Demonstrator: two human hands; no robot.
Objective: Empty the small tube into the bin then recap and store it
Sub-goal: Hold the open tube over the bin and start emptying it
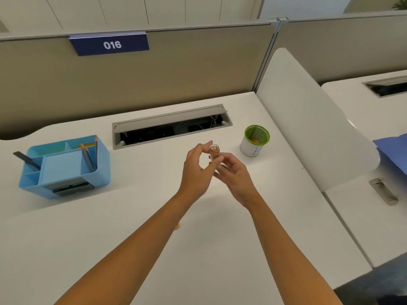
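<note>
The right hand (233, 172) pinches the lower part of the small tube (214, 151) between thumb and fingertips, holding it upright above the desk (154, 216). The left hand (196, 166) curls around the top of the tube, its thumb and forefinger arched over the rim; whether those fingers are actually closed on the tube or on a cap cannot be told. The mouth of the tube looks open, with orange bits visible inside, so it seems the cap is off and the contents are not yet fully poured out.

The bin (255, 140), a small white cup with a green rim, stands just beyond and to the right of the tube, near but apart from it. Something orange already lies in its bottom. A small orange object, possibly the cap, peeks out near the left forearm on the side away from the bin. Well to the left of the bin sits a blue organiser (63, 166), likely where the tube will be stored.

Still left, by my judgement: tipping, recapping and storing. Both forearms reach forward, converging at the tube, wrists slightly bent.
</note>
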